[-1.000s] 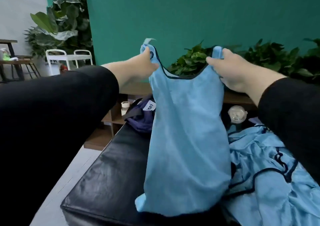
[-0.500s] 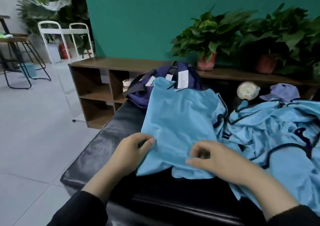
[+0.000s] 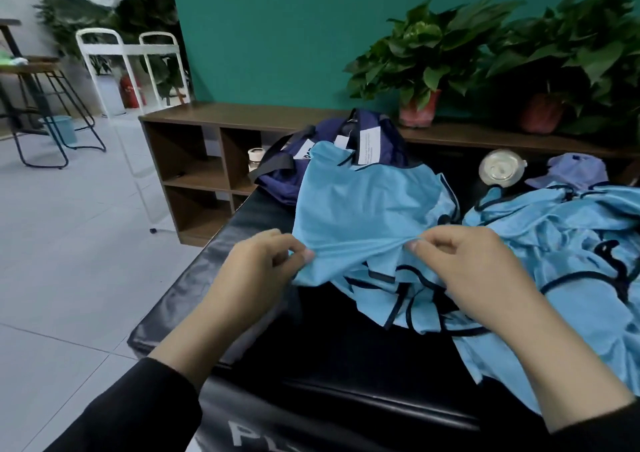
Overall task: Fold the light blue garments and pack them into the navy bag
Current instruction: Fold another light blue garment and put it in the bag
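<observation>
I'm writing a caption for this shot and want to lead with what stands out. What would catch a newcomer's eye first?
First, the light blue garment spread on the black bench, its near edge pinched by the left hand and the right hand. Next, the heap of blue garments to the right. Behind, the navy bag sits open before the teal wall.

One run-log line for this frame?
step: folding | left hand, right hand: pinch light blue garment | on: black padded bench | navy bag: behind garment
</observation>
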